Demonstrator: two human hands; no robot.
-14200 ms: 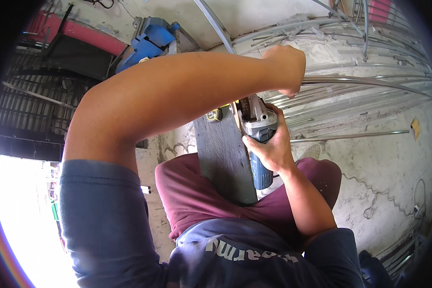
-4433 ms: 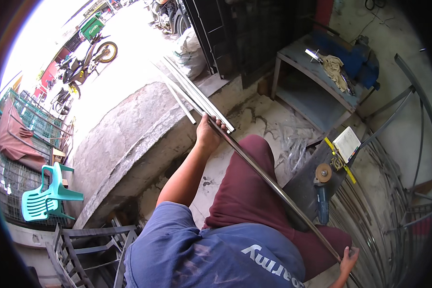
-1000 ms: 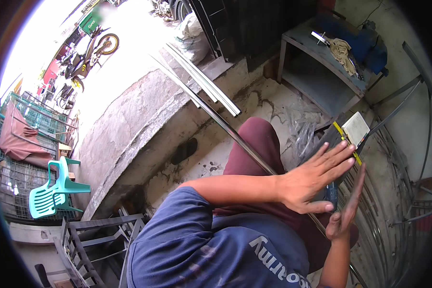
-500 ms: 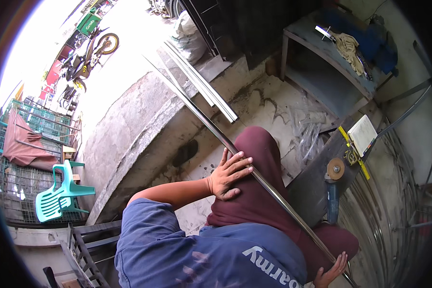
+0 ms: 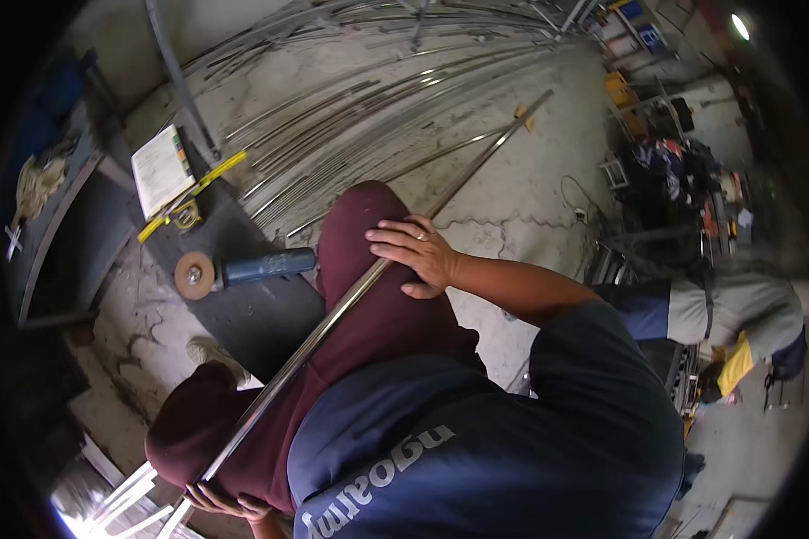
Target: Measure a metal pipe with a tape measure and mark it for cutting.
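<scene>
Most of my view is pale floor (image 5: 548,180), with the wearer's dark blue shirt (image 5: 485,422) near. Big pale letters, slightly curved, run across the shirt's left side. Maroon trousers (image 5: 404,323) cover the bent legs, and at the right I see another person (image 5: 737,310) bending over, in grey. A dark bench (image 5: 38,247) stands far left.

The shiny pipe (image 5: 310,348) slants over both thighs, from near left to far right. My wearer's right hand (image 5: 422,256) lies over it by the right knee, fingers straight and close together, thumb apart. The left hand (image 5: 229,505) is at its near-left stretch, fingers laid across it; I cannot tell whether they clamp.

A dark board (image 5: 261,328) lies beyond the legs. On it, the blue grinder (image 5: 270,264) has its brown disc (image 5: 194,275) to the left; any marking is too small for me. Farther left, the notebook (image 5: 162,171) shows small, unreadable writing and coloured edge tabs, beside a yellow bar (image 5: 211,181) and tape measure (image 5: 187,216). Smallest, a ring (image 5: 422,236) sits on a right finger.
</scene>
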